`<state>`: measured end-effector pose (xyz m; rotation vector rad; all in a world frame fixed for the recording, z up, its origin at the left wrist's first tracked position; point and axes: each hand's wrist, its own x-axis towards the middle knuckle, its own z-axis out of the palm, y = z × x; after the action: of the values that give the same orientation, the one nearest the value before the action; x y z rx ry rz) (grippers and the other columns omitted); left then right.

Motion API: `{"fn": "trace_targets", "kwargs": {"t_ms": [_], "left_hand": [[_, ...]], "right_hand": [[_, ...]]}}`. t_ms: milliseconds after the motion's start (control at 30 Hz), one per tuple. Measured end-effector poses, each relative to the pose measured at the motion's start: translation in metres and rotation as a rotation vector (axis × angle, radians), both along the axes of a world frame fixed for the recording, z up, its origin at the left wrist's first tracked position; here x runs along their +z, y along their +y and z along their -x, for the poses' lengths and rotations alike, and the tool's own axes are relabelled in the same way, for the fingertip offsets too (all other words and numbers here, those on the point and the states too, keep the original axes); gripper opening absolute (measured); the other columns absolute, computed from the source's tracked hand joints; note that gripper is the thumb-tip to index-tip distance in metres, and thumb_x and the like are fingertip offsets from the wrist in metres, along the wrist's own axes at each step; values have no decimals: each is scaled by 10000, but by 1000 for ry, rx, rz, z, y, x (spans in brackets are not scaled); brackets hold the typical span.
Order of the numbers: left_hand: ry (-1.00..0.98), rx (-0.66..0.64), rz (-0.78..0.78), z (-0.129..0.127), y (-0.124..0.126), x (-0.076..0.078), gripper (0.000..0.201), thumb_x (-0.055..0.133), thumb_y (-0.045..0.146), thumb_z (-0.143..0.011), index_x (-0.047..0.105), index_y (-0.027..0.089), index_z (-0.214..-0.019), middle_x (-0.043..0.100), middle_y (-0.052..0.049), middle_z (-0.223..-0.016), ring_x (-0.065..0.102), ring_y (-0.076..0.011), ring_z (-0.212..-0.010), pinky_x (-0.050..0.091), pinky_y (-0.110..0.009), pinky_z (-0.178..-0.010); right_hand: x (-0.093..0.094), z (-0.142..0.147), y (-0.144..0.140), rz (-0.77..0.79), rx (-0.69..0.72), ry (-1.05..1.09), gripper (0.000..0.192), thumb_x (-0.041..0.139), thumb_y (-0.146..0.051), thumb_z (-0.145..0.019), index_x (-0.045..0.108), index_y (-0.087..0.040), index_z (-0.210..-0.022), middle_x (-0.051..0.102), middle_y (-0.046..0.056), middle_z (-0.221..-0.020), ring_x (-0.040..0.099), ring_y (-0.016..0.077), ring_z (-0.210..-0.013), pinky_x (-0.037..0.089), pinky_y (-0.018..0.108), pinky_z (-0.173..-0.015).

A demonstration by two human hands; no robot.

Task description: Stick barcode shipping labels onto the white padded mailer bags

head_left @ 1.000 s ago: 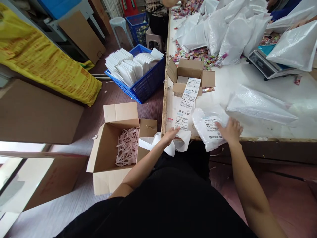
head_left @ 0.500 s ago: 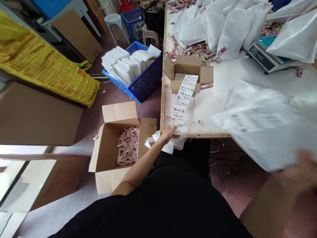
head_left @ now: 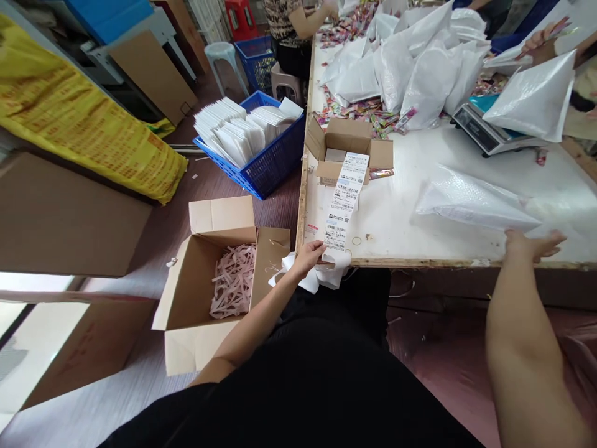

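Head view: left hand (head_left: pixel 308 255) pinches label strip (head_left: pixel 345 196), long axis running away.

At the table's (head_left: pixel 420 205) near edge, the left hand (head_left: pixel 308 256) pinches the end of a label strip (head_left: pixel 344 202) running from a small carton (head_left: pixel 347 149), while the right hand (head_left: pixel 529 244) rests open-fingered beside a white mailer bag (head_left: pixel 471 202).

A blue basket (head_left: pixel 275 163) of white envelopes stands on the floor — beside it, an open carton (head_left: pixel 196 298) of paper shreds.
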<state>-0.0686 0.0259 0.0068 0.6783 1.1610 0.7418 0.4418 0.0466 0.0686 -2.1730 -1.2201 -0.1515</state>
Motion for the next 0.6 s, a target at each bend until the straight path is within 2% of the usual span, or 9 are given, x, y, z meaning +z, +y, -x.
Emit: {"fn": "trace_targets", "kwargs": {"t_ms": [100,133,200,267,333,433,500,600], "left_hand": [[221,140,-159,8,-8,12,245,649,160,-861,652,127,-1104,690,-110,-1009,655,-224,-964,554,-415,-921],[305,205,-259,8,-11,16,278,662,155,-846,653,152,-1124,678,-121,-1106,632,-237,-1067,520,-406,-983],[403,282,-459,3,-15,24,298,668,177,-845,655,203,-1141,630,-113,-1262,558,-238,-1228,446,-371,-1074],[358,198,-539,-13,-17,29,269,650,224,-873,650,219,-1142,633,-106,-1264,558,-227,-1230,427,-357,-1087],[191,8,-433,-39,-17,29,248,637,283,-896,644,192,-1127,673,-115,-1167,634,-219,-1089,476,-373,-1023],[-161,-223,-70,-80,-17,21,343,577,439,-936,641,151,-1111,703,-132,-1090,685,-215,-936,537,-400,-916],[-333,-269,125,-99,-15,15,437,498,531,-959,656,143,-1084,718,-128,-1043,690,-206,-905,550,-385,-884],[-365,-274,233,-111,-9,10,490,458,567,-966,686,133,-981,726,-106,-886,678,-176,-800,555,-319,-814]], "right_hand": [[-3,10,17,44,-226,113,313,513,-507,-810,609,-218,-885,598,302,-1100,519,452,-1149,265,693,-958],[-6,22,16,62,-234,135,252,544,-467,-799,595,-221,-819,631,271,-1017,558,427,-1080,277,676,-971],[-13,59,8,82,-141,146,185,601,-409,-775,573,-226,-770,665,178,-909,604,345,-981,327,592,-1012],[-18,109,-6,73,-1,141,187,625,-400,-776,584,-219,-796,674,107,-878,617,273,-934,370,499,-1032],[-16,163,-24,25,181,151,224,601,-417,-813,605,-194,-834,680,100,-858,626,253,-881,405,491,-1013],[-9,226,-55,56,453,373,316,516,-447,-898,647,-190,-1026,720,109,-974,661,251,-913,497,430,-899],[-8,250,-75,147,583,503,337,481,-443,-923,650,-206,-1093,727,105,-1058,675,248,-934,525,407,-841],[-17,264,-96,251,662,551,309,507,-424,-902,659,-206,-1061,730,99,-1068,682,251,-929,535,403,-817]]}}
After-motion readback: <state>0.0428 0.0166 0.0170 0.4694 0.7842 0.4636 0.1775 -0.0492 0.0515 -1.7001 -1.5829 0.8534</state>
